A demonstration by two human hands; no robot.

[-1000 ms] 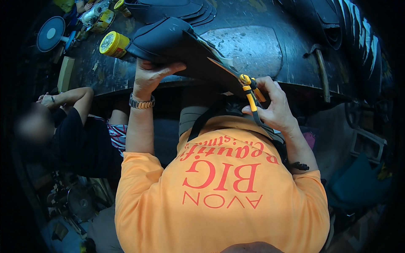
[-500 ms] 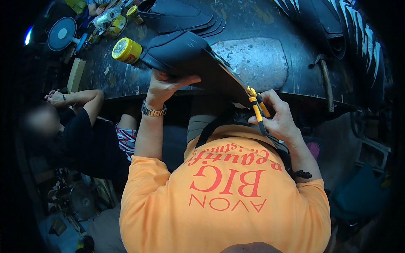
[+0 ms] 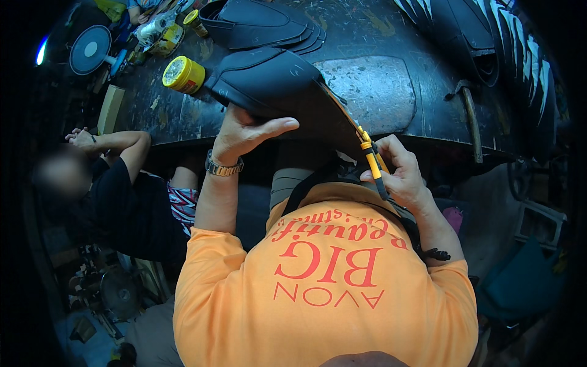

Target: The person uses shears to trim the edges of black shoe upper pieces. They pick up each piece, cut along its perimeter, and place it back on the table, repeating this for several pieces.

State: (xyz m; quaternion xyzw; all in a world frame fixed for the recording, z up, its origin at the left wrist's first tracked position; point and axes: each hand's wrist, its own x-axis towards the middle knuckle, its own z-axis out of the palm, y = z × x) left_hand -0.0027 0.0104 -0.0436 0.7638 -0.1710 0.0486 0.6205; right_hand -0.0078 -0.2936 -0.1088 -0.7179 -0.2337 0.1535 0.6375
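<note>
My left hand [image 3: 247, 131], with a metal-banded watch at the wrist, grips a black shoe upper [image 3: 269, 79] from below. Its fingers are behind the piece and its thumb lies along the underside. The upper is held tilted over the near edge of the table, its long bottom edge slanting down to the right. At the lower end of that edge is a plier-like hand tool [image 3: 373, 162] with yellow and black handles. My right hand [image 3: 400, 171] is closed round those handles. The tool's jaws are at the edge, too small to make out.
On the dark worktable [image 3: 440, 119] lie a grey stone slab [image 3: 370, 85], a hammer [image 3: 471, 116] and a yellow tub [image 3: 183, 74]. Stacked black uppers [image 3: 257, 24] lie behind, more [image 3: 465, 30] at right. A fan [image 3: 90, 49] stands far left; a person [image 3: 116, 171] sits at left.
The upper has shifted slightly right and turned to show more of its outer face. The tool's handles have come closer together as my right hand squeezed them.
</note>
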